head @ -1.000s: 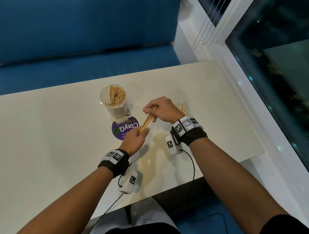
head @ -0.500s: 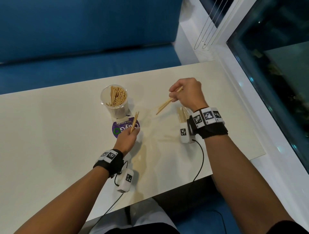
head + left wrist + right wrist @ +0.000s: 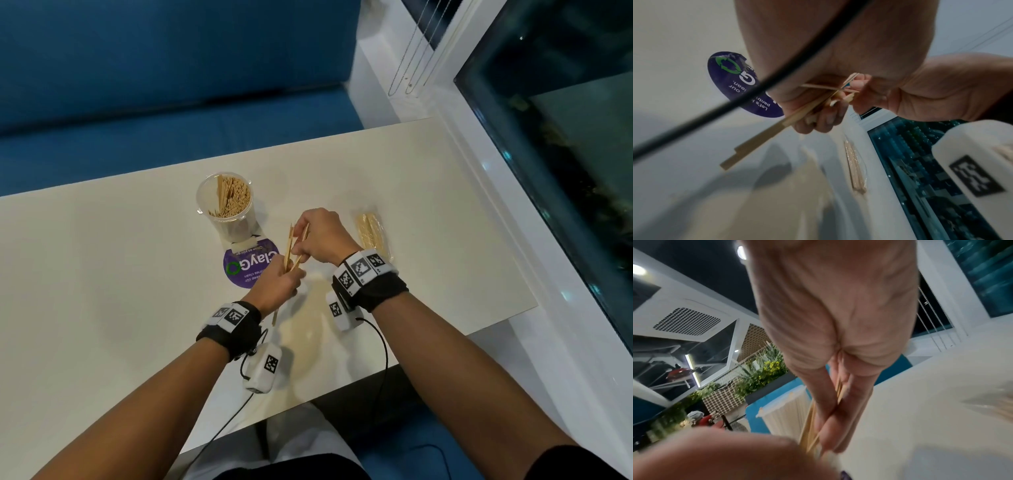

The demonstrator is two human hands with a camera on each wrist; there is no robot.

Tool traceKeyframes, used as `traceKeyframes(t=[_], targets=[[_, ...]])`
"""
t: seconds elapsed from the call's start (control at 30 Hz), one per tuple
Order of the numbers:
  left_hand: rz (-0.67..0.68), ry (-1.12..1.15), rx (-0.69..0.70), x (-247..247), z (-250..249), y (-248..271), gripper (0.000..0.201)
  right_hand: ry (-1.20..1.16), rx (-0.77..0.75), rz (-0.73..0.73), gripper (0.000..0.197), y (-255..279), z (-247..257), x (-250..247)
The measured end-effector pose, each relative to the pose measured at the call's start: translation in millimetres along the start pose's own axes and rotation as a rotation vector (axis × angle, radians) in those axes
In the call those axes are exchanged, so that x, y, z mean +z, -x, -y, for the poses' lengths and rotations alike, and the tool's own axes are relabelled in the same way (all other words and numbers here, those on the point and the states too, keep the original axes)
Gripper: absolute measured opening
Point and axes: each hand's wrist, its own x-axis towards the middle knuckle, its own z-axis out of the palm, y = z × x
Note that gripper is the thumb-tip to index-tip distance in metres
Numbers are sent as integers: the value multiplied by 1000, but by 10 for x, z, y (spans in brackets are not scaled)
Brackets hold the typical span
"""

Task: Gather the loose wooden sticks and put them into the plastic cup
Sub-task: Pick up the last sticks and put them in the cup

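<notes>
A clear plastic cup (image 3: 226,209), packed with upright wooden sticks, stands on the cream table (image 3: 102,274) left of my hands. My left hand (image 3: 279,287) grips a small bundle of wooden sticks (image 3: 289,247) that points up and away; their lower ends (image 3: 748,151) stick out below the fist. My right hand (image 3: 320,236) meets it from the right and pinches a few sticks (image 3: 839,391) into that bundle. A loose pile of sticks (image 3: 371,231) lies on the table to the right of my right hand; the same pile (image 3: 855,168) shows in the left wrist view.
A round purple sticker (image 3: 248,267) lies on the table just in front of the cup. A blue bench (image 3: 171,130) runs along the far side. A white window frame (image 3: 486,178) and dark glass border the table's right edge.
My right hand came back from the pile on the right with sticks and joined my left hand, which now holds its bundle more upright beside the sticker.
</notes>
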Motion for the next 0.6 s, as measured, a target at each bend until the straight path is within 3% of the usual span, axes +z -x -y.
traceKeyframes(t=[0.17, 0.27, 0.3, 0.4, 0.47, 0.53, 0.57, 0.6], targets=[[-77, -38, -80, -24, 60, -22, 25, 34, -41, -57, 30, -28, -41, 60], [-127, 87, -89, -40, 3, -18, 34, -25, -188, -172, 41, 36, -9, 13], [-153, 98, -89, -39, -19, -16, 36, -29, -243, -164, 45, 66, -14, 15], [-232, 40, -42, -42, -36, 8, 39, -61, -318, 66, 51, 226, -17, 83], [-299, 4, 4, -61, -23, 48, 43, -246, -325, -67, 48, 276, -127, 118], [-375, 10, 57, -86, -50, 110, 47, -525, -187, -280, 49, 261, -305, 168], [-406, 41, 93, -99, -89, 148, 48, -653, -30, -276, 53, 263, -411, 232], [-433, 87, 136, -95, -157, 195, 50, -792, 160, -159, 58, 300, -493, 315]])
